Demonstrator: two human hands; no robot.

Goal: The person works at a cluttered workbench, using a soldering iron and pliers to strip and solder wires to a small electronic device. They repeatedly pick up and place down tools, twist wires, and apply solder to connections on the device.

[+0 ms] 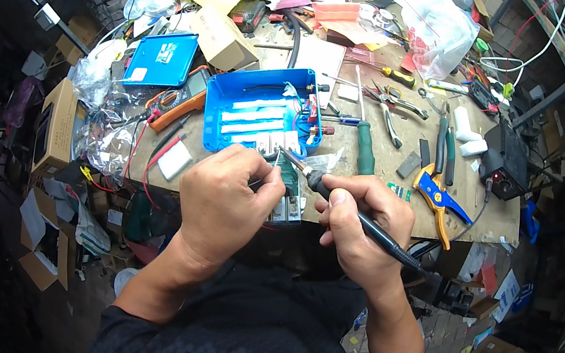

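Note:
A black-handled soldering iron [391, 246] is held in my right hand [370, 226], its metal tip angled up and left past my left fingertips. My left hand [230, 184] is closed in a pinch with thumb and forefinger together. Something thin and dark shows at that pinch, but the fingers mostly cover it. Between and below my hands is a green circuit board [289, 178] with silvery metal parts, at the table's front edge. Just beyond stands a blue plastic box [215, 106], lidless, with white strips, wires and red parts inside.
Left of the box lie a blue lid [160, 59], an orange multimeter [181, 107] and clear plastic bags. To the right are a green-handled screwdriver [364, 148], several pliers, blue-and-orange wire strippers [439, 199] and a black box-shaped unit [506, 162]. Papers and a cardboard box [223, 40] crowd the back.

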